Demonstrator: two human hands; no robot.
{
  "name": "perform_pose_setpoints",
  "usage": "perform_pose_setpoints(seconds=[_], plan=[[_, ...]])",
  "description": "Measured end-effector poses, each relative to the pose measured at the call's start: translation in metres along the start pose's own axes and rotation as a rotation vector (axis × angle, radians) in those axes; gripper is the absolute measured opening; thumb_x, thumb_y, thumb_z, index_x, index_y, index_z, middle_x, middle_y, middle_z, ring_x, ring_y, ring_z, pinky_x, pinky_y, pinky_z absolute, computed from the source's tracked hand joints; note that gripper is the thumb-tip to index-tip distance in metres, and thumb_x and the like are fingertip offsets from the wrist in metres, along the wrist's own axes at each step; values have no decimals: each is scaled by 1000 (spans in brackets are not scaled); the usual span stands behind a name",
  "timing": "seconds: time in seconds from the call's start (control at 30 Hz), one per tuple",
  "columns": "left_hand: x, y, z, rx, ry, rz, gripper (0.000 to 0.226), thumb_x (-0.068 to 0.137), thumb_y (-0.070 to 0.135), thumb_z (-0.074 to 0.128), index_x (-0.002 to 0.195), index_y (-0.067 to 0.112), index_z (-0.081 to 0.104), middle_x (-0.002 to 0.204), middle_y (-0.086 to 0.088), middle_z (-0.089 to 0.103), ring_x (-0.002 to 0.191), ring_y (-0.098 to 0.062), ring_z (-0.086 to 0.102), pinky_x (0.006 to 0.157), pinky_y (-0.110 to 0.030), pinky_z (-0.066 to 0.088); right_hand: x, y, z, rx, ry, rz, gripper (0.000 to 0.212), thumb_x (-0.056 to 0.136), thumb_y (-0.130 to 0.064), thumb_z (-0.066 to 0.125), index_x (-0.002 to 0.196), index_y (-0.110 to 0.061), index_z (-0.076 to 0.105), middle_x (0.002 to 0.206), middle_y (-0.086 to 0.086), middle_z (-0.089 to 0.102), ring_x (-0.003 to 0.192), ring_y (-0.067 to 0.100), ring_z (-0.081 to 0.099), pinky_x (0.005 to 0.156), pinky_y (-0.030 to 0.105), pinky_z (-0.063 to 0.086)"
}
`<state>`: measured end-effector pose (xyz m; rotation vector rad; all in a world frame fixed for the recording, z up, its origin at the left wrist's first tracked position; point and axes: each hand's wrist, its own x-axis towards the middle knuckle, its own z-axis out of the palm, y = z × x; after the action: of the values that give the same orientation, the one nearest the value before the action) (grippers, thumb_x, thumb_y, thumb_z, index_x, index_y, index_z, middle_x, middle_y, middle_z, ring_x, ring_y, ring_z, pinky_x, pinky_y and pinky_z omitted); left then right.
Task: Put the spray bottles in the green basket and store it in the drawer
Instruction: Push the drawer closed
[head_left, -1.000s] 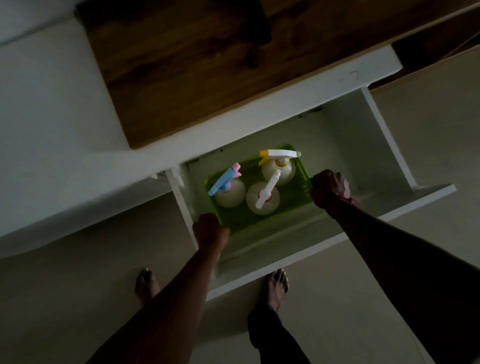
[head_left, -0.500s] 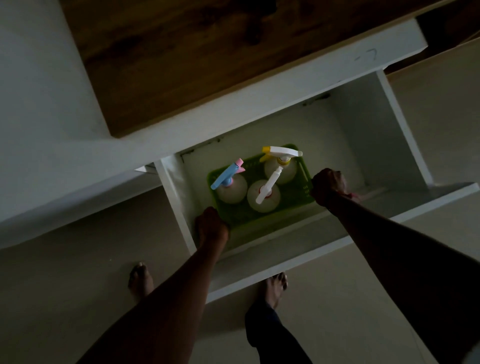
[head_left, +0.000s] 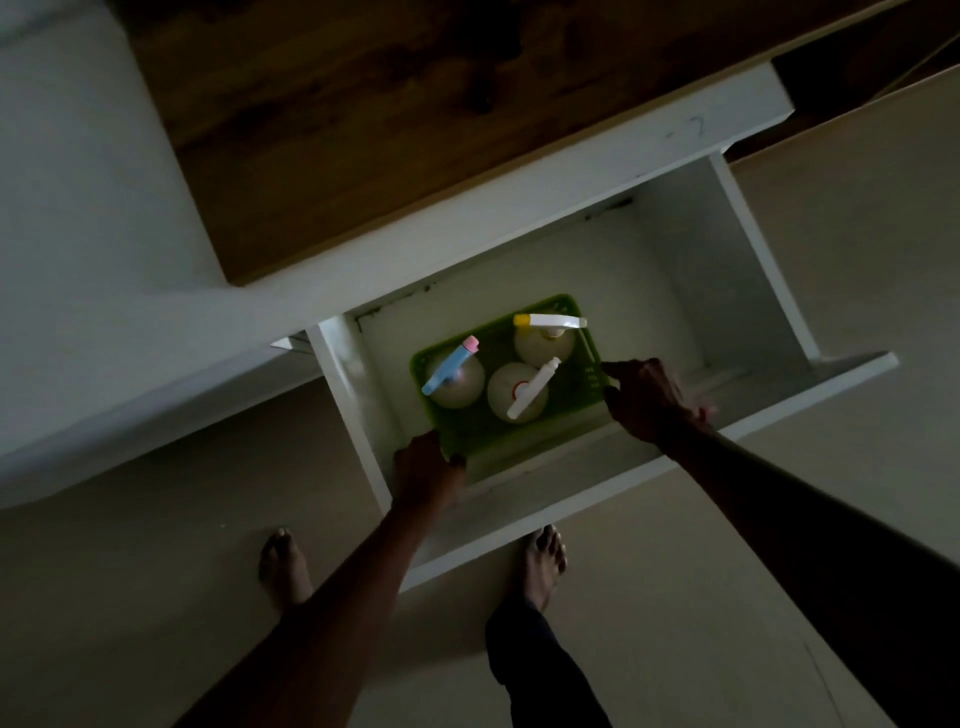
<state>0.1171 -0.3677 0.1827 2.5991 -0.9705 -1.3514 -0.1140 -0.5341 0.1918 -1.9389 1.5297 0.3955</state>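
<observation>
One head-worn view looks steeply down, close above the open drawer (head_left: 727, 260).

Free drawer (head_left: 727, 270) room right of basket (head_left: 589, 384)

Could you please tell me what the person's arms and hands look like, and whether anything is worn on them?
Both forearms are bare, with no sleeves in view. The left hand shows no ring or band. The right hand has something thin and reddish at its wrist; the dim light hides what.

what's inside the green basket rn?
Three white spray bottles stand in the green basket: a blue-trigger one, a white-trigger one, a yellow-capped one. Basket floor beneath them is hidden.
</observation>
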Motion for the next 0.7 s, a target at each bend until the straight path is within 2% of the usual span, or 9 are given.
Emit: perform_pose_setpoints(seconds=[0.07, 0.13, 0.2, 0.27, 0.37, 0.43, 0.53, 0.6, 0.7], plan=[[-28, 2, -7, -29, 20, 122, 48, 91, 29, 62, 135, 11, 54, 128, -13, 65, 117, -25, 61, 99, -37, 48, -33, -2, -5, -122, 33, -148, 39, 97, -28, 50, 136, -22, 54, 121, 6, 67, 57, 3, 58, 43, 17, 46], [-61, 0, -12, -2, 66, 241, 47, 93, 29, 58, 137, 10, 53, 129, -12, 64, 116, -22, 63, 98, -36, 51, -69, -3, -8, -175, 46, -246, 41, 96, -32, 50, 136, -21, 54, 132, 5, 63, 86, 16, 72, 63, 26, 60], [-91, -4, -10, 48, 106, 351, 47, 96, 28, 53, 139, 8, 50, 136, -11, 60, 122, -20, 59, 103, -30, 47, -100, 1, -5, -198, 95, -343, 41, 95, -31, 52, 133, -16, 58, 132, 8, 63, 111, 24, 68, 86, 33, 56], [-117, -8, -6, 123, 93, 437, 50, 100, 28, 45, 145, 9, 41, 148, -9, 48, 135, -17, 47, 111, -25, 37, -124, 2, -2, -229, 126, -357, 44, 96, -36, 47, 131, -13, 59, 134, 11, 61, 123, 28, 60, 102, 41, 47], [-143, -18, 8, 219, 46, 482, 56, 102, 33, 34, 153, 14, 19, 161, -7, 22, 149, -19, 20, 121, -32, 20, -146, 1, 4, -255, 140, -354, 57, 95, -44, 34, 137, -11, 53, 143, 15, 51, 133, 31, 49, 109, 49, 41], [-158, -25, 15, 318, 16, 486, 62, 99, 35, 33, 154, 16, 13, 163, -8, 9, 150, -27, 8, 121, -45, 12, -158, -2, 12, -276, 78, -364, 63, 94, -47, 34, 145, -11, 41, 152, 16, 38, 141, 33, 37, 113, 50, 36], [-173, -31, 24, 440, -63, 452, 87, 80, 31, 64, 153, 11, 20, 161, -14, 16, 146, -37, 17, 112, -61, 26, -168, -4, 30, -353, -68, -395, 85, 89, -57, 36, 154, -14, 5, 161, 17, -1, 150, 36, -1, 121, 49, 7], [-174, -33, 30, 458, -80, 418, 101, 69, 26, 72, 151, 9, 16, 160, -17, 15, 145, -40, 19, 110, -63, 28, -169, -6, 36, -365, -121, -386, 98, 85, -60, 42, 152, -15, -15, 159, 16, -20, 147, 36, -20, 119, 49, -7], [-165, -38, 33, 482, -119, 407, 106, 84, 33, 54, 143, 15, -32, 153, -12, -37, 143, -39, -25, 114, -60, -10, -164, -8, 35, -391, -168, -383, 107, 83, -57, 49, 149, -16, -25, 156, 15, -31, 143, 36, -29, 118, 49, -12]])
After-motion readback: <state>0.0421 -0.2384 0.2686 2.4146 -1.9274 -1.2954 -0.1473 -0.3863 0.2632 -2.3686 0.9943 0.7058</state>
